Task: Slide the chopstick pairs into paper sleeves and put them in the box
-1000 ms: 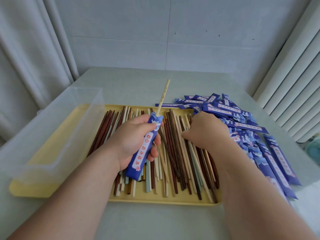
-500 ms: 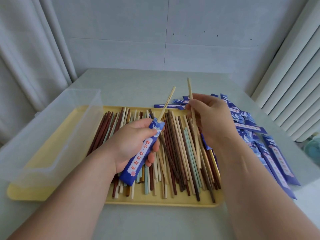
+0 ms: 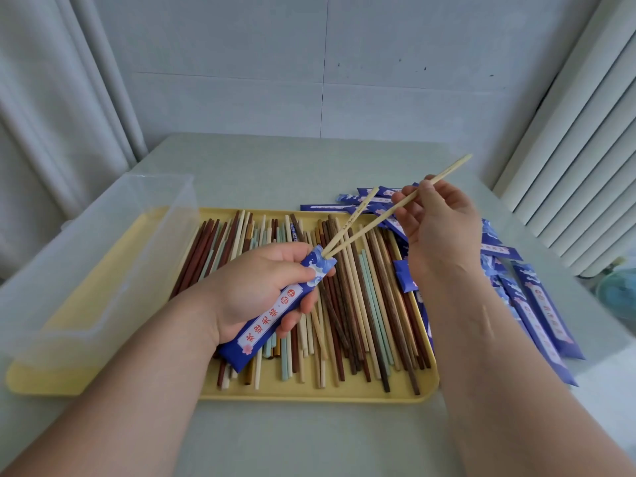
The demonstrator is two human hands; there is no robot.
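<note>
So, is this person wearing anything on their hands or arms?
No. The left hand and right hand are bare: no gloves, and no rings in view. The left forearm and right forearm are uncovered to the picture's edge, with no sleeve, watch or bracelet.

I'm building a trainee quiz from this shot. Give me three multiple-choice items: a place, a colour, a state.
1. Where do the spare sleeves lie?
A. On a chair
B. On the table, right of the tray
C. On the floor

2. What colour is the tray?
A. Red
B. Green
C. Yellow

3. The chopstick that the right hand pinches is:
A. tip at the mouth of the held sleeve in the left hand's grip
B. fully inside a sleeve
C. flat on the tray

1 B: the blue pile spreads past the tray's right edge.
2 C: its rim is pale yellow.
3 A: it slants from the fingers down to the sleeve's mouth.
</note>
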